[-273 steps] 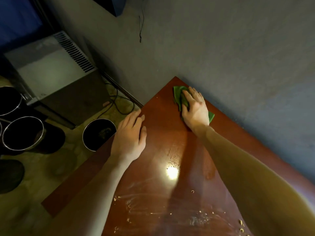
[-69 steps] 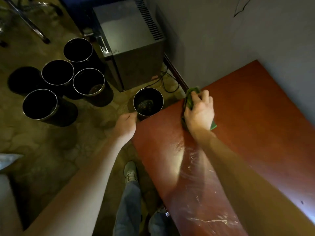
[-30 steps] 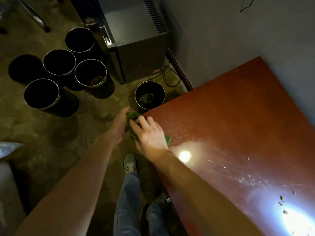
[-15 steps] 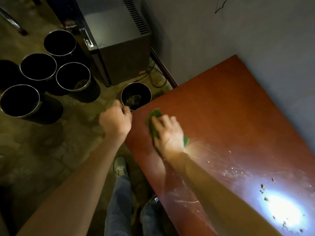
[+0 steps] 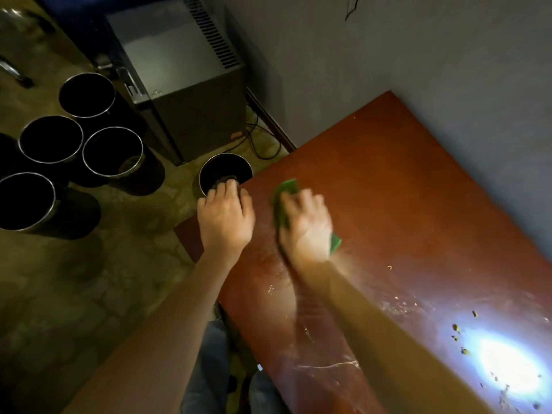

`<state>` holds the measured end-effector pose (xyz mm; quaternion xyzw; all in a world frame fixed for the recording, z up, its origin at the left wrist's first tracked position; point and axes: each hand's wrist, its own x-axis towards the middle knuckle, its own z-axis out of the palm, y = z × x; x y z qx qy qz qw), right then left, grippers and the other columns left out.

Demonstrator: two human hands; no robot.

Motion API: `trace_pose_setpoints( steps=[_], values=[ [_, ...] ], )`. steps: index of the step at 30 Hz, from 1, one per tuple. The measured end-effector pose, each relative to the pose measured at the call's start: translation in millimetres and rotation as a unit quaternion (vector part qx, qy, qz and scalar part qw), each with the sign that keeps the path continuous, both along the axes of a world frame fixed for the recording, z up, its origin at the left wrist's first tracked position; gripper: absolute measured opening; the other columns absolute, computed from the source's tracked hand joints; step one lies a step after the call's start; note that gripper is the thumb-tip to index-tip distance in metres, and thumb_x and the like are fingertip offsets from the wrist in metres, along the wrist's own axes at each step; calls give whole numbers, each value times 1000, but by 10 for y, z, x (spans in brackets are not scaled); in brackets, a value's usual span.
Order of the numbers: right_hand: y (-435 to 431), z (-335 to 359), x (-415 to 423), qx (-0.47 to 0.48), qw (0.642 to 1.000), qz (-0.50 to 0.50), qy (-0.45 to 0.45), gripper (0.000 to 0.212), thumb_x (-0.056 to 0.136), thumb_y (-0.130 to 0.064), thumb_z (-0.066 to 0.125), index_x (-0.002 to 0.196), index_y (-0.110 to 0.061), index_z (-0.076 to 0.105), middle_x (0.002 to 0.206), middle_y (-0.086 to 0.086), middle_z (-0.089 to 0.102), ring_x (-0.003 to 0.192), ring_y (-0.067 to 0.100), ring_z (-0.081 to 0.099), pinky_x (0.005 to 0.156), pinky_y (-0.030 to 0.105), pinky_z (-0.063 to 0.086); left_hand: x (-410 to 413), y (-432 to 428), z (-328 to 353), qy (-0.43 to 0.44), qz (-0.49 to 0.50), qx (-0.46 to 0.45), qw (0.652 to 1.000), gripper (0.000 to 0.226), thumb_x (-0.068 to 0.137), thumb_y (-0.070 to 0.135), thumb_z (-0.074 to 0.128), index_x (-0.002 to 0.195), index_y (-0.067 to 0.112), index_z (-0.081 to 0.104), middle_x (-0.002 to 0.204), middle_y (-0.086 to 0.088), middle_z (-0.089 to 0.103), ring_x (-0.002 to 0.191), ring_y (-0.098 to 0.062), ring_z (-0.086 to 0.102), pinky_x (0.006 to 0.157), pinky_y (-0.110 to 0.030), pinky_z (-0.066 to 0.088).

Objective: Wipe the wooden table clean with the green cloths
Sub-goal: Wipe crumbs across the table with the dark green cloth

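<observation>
Steel bin (image 5: 224, 165) beside the table (image 5: 388, 189) holds dark debris (image 5: 221, 181).

Mid-frame, the right hand (image 5: 306, 228) — blurred — presses a green cloth (image 5: 286, 188) on the wooden table (image 5: 403, 189); the left hand (image 5: 224, 216) sits at its left corner, just below a bucket (image 5: 225, 167). Crumbs (image 5: 455, 327) lie lower right.

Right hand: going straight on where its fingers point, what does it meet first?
Nothing on the table: ahead of the right hand and its cloth lies bare wood up to the far edge, though motion blur makes the heading approximate.
</observation>
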<state>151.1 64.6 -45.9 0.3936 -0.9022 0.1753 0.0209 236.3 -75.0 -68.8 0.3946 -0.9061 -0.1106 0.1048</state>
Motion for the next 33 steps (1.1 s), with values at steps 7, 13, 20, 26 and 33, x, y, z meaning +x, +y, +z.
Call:
trace_pose_setpoints(
  steps=[7,13,20,26,33],
  values=[
    [332,5,-892,25,997,77,20,49,87,-12,68,135,-12,65,117,11,56,97,33,52,74,48,55,-13,-8,-22,22,17,37,999,38,108,33,38,110,10,68,91,-6,68,84,-29,63,79,-44,46],
    [-20,18,-173,-7,999,20,-24,54,76,-13,73,130,-12,66,117,11,57,98,33,51,73,46,54,-27,11,3,2,11,-11,1000,32,106,29,44,106,7,67,86,-9,64,80,-33,62,73,-44,41],
    [-111,-28,-988,-28,995,-90,-16,46,82,-12,71,128,-10,68,119,13,56,100,35,54,74,48,56,-43,-5,3,25,22,58,998,31,106,33,37,106,15,62,91,-1,65,82,-25,61,83,-47,47],
    [-17,-4,-222,8,988,153,30,48,85,-20,68,132,-10,63,116,12,58,98,33,51,75,45,50,-23,8,25,38,-19,25,999,31,104,26,47,127,10,61,105,-8,67,96,-32,64,82,-46,44],
    [466,14,-1051,5,986,-169,13,43,85,-18,67,127,-9,67,117,13,57,100,36,52,74,49,54,-45,-2,32,29,-20,63,997,35,108,27,42,136,12,56,116,-7,68,107,-29,65,94,-50,48]
  ],
)
